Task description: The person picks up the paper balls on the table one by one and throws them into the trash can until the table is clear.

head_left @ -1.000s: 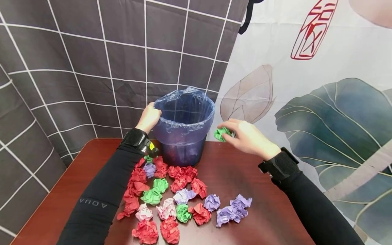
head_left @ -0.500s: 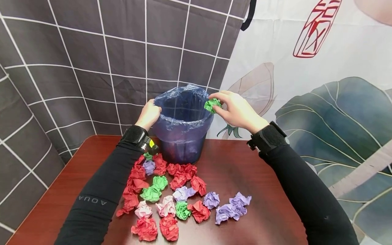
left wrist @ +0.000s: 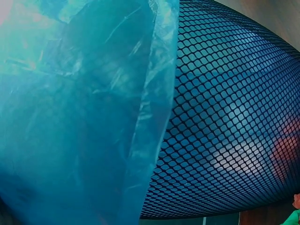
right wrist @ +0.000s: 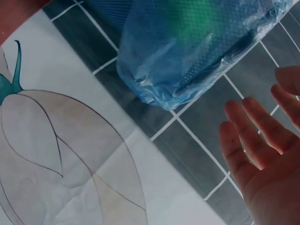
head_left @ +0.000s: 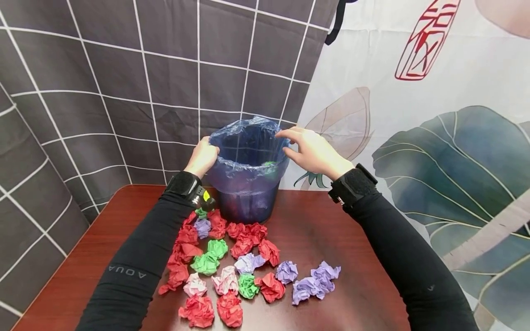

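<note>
A mesh wastebasket point(head_left: 248, 202) lined with a blue plastic bag point(head_left: 232, 168) stands upright at the back of the table. My left hand point(head_left: 203, 156) grips its left rim, thumb over the bag's edge. My right hand point(head_left: 312, 149) is at the right rim with parted fingers and holds nothing; its spread fingers point(right wrist: 255, 140) also show in the right wrist view. Inside the basket, a green crumpled paper ball point(head_left: 270, 163) is partly visible behind the front rim. Through the mesh point(left wrist: 225, 93) in the left wrist view, pale and red paper shows low in the basket.
Several crumpled paper balls lie before the basket: red point(head_left: 196, 311), green point(head_left: 205, 263), pink point(head_left: 226, 280) and purple point(head_left: 304, 289). The left forearm point(head_left: 136, 262) passes over the left side of the brown table point(head_left: 339, 230). A dark gridded cloth point(head_left: 165, 69) hangs close behind the basket.
My right hand has moved left and up to the basket's rim and let go of the green paper ball, which is now inside. The left hand has stayed on the rim.
</note>
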`<state>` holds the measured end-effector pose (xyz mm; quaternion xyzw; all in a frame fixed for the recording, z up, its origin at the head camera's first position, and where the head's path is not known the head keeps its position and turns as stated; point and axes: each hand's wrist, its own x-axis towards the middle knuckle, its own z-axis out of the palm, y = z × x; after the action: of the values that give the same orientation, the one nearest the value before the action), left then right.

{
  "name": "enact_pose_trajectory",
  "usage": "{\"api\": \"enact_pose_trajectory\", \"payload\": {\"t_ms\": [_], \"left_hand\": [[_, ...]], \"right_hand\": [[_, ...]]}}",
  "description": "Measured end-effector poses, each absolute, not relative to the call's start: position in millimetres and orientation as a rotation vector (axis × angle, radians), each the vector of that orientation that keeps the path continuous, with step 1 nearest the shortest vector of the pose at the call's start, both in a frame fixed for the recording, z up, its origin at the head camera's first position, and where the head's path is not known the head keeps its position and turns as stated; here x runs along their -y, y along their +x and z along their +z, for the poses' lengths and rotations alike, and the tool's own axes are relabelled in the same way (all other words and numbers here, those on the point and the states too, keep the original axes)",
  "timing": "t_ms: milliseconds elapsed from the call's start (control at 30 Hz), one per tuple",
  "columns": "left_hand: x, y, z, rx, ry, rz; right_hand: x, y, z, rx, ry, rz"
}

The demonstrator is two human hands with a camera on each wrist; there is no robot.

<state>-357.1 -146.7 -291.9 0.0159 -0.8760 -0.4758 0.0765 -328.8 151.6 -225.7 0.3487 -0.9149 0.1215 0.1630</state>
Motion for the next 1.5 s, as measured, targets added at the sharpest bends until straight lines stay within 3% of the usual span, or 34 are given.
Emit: {"api": "enact_pose_trajectory", "payload": {"t_ms": [667,1500], "left_hand": [[147,-359,-291,2.629,0.039,-1.421],[147,-360,-290,2.653,0.056,-1.414]], "right_hand": [[-194,-286,-256,2.617,1.016,0.211],[-270,-200,-365,3.177,1.039,0.225]]}}
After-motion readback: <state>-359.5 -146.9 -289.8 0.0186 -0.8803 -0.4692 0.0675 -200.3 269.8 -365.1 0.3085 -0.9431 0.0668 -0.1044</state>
